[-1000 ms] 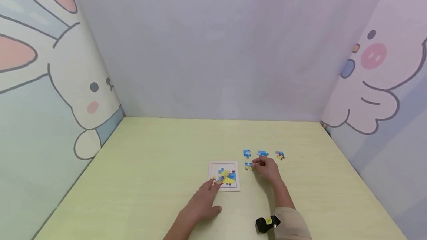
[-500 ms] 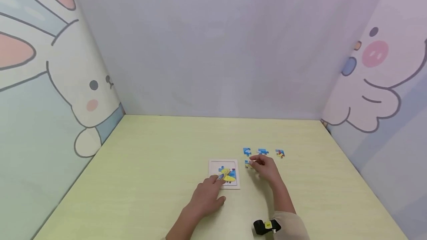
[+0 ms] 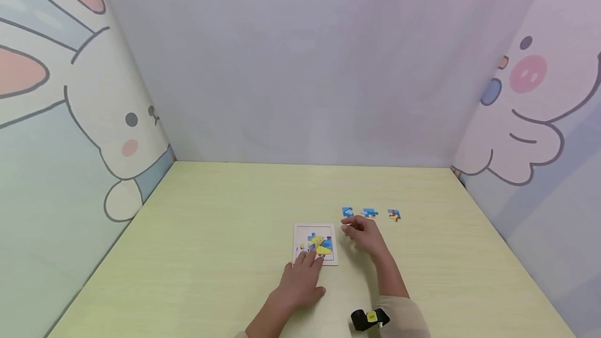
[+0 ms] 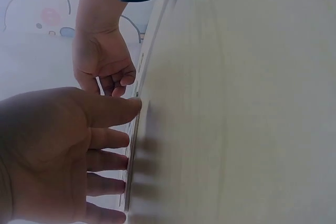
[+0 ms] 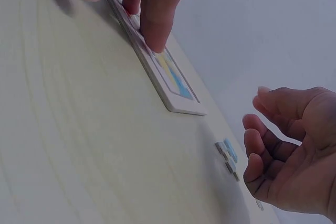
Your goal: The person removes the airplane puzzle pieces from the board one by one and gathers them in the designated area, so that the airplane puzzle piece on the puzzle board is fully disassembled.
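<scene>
My left hand (image 3: 302, 281) lies with fairly straight fingers (image 3: 312, 258) over the lower part of a small white-framed puzzle board (image 3: 300, 231). A yellow and blue picture (image 3: 321, 246), partly assembled, shows on the board. My right hand (image 3: 363, 234) is just right of the board, thumb and forefinger brought together in a pinch. The puzzle piece it pinches is hidden by the fingers. In the right wrist view its other fingers (image 5: 254, 142) curl loosely. Three loose puzzle pieces lie beyond it: a blue one (image 3: 347, 212), another blue one (image 3: 369, 213) and a red-yellow-blue one (image 3: 394, 215).
A pale yellow-green table (image 3: 211, 239) carries everything. Behind it hangs a plain grey curtain (image 3: 300, 67), with cartoon-printed panels (image 3: 108, 129) at the sides. A black wrist camera (image 3: 368, 320) sits on the right sleeve (image 3: 404, 317).
My right hand has moved left toward the board, and the puzzle piece that lay beneath its fingertips has left its spot. My left hand has shifted slightly right along the board's lower edge.
</scene>
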The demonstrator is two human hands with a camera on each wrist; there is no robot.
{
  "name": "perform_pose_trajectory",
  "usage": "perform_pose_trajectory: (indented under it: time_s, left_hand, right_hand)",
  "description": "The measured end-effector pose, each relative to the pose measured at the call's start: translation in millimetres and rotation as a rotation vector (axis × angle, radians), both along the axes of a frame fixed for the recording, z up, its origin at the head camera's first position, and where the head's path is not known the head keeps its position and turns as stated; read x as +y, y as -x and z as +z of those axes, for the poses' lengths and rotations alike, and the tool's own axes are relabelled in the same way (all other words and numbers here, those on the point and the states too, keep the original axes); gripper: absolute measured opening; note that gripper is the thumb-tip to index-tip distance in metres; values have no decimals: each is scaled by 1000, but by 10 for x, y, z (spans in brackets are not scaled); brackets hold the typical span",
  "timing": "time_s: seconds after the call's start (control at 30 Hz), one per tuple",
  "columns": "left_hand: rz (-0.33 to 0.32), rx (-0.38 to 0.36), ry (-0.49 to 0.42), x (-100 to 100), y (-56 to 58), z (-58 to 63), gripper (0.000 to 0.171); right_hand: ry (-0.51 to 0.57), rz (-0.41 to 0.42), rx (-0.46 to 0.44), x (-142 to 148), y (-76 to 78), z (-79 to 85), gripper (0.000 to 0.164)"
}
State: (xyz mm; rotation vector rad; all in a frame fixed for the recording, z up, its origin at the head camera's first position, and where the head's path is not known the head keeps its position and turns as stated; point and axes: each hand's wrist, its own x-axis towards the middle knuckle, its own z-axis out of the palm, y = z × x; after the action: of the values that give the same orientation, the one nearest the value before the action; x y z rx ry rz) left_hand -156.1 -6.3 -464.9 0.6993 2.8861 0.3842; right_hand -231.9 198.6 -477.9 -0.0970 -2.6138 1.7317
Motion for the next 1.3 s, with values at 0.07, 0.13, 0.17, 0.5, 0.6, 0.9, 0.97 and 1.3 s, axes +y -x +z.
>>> perform_pose_trajectory:
  time_s: [0.07, 0.13, 0.17, 0.5, 0.6, 0.9, 0.97, 1.3]
  left_hand:
    - [3, -15, 17, 1, 0, -14, 66]
    - [-1, -17, 30, 1, 0, -31, 69]
    - [-3, -17, 31, 2, -1, -37, 69]
    - [-24, -21, 37, -16, 8, -34, 69]
    - [-34, -32, 29, -22, 11, -28, 68]
    - [-65, -88, -1, -50, 4, -31, 68]
    - [-71, -101, -12, -62, 2, -35, 67]
    - [-76, -82, -16, -97, 13, -36, 63]
  right_hand:
    - [-9, 5, -2, -34, 5, -13, 17]
    - [-21, 16, -6, -76, 15, -33, 16]
    - [-28, 24, -9, -99, 19, -45, 15]
    - [-17, 147, 41, -352, 55, -56, 17]
    - [-33, 171, 53, -401, 77, -75, 16]
    - [-95, 110, 46, -482, 134, -130, 11]
    - [-103, 101, 45, -490, 127, -128, 11]
    - [-115, 159, 52, -581, 102, -99, 14]
